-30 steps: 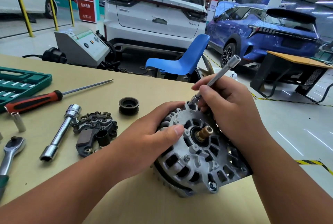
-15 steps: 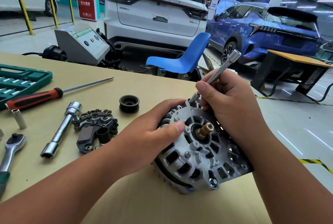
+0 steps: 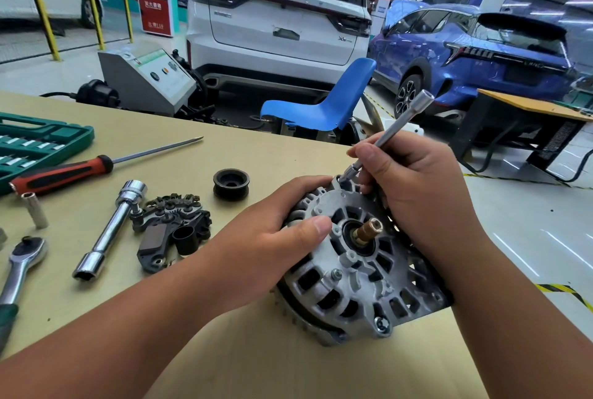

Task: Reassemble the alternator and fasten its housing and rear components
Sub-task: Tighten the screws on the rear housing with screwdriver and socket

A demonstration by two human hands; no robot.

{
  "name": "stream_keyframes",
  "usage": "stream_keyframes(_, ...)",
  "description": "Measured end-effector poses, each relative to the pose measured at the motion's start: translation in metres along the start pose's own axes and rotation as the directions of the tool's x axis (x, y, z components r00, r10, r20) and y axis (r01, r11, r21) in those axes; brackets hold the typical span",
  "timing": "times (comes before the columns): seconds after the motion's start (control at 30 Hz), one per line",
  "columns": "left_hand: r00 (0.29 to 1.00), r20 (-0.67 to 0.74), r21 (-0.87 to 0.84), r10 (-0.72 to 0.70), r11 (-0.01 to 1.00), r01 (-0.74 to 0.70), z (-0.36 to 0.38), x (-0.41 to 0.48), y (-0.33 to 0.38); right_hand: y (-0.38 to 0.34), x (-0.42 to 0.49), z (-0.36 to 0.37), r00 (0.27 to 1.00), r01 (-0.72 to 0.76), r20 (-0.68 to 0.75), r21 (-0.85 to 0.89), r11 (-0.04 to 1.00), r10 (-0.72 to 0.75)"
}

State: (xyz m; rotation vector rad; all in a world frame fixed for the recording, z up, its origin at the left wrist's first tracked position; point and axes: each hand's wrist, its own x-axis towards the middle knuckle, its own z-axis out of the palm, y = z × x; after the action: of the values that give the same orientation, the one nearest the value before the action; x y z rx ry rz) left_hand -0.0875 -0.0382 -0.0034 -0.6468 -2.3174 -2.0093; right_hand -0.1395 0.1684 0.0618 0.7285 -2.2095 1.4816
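The silver alternator [image 3: 356, 273] lies near the table's right edge, its ribbed housing and copper-coloured shaft end facing up. My left hand [image 3: 272, 238] grips its left side, thumb across the housing face. My right hand [image 3: 414, 193] holds a thin socket driver [image 3: 390, 134] tilted up to the right. The driver's tip sits on a bolt at the housing's far rim. The black rectifier and regulator plate [image 3: 171, 231] lies loose on the table to the left. A black pulley [image 3: 231, 183] stands behind it.
A chrome tubular socket wrench [image 3: 110, 231], a red-handled screwdriver [image 3: 64, 172], a ratchet [image 3: 19, 265], a loose socket [image 3: 34, 210] and a green tool case [image 3: 35, 145] lie at the left. The table [image 3: 256, 363] ends just right of the alternator. A blue chair [image 3: 324, 103] stands beyond.
The socket driver has tilted a little more upright in my right hand, its tip staying on the far bolt. My left hand keeps its hold on the alternator.
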Motion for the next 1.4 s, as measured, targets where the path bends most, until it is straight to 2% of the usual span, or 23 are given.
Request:
stream_keyframes(0.23, 1.000, -0.005, -0.016, -0.003, 1.000, 0.003, 0.0009, -0.0002, -0.0014, 0.0004, 0.0011, 0.0005, 1.000, -0.007, 0.006, 0.033, 0.999, 0.007)
stream_keyframes(0.43, 1.000, 0.006, -0.028, -0.012, 1.000, 0.012, -0.0001, 0.0013, -0.0039, 0.0004, 0.0010, 0.0018, 1.000, -0.005, 0.017, -0.002, 1.000, 0.005)
stream_keyframes(0.63, 1.000, -0.002, -0.045, -0.023, 0.999, 0.023, 0.0010, 0.0004, -0.0024, 0.0002, -0.0006, 0.0018, 0.999, 0.027, 0.036, -0.109, 0.994, -0.023)
stream_keyframes(0.9, 0.999, -0.020, -0.068, -0.041, 0.997, 0.039, 0.0033, -0.0001, 0.0014, 0.0032, 0.0022, -0.0003, 1.000, -0.001, 0.006, -0.134, 0.991, 0.002)
stream_keyframes(1.4, 0.999, -0.023, -0.068, -0.038, 0.997, 0.036, 0.0034, -0.0002, 0.0008, 0.0027, 0.0035, 0.0013, 0.999, 0.004, 0.039, -0.107, 0.994, 0.000)
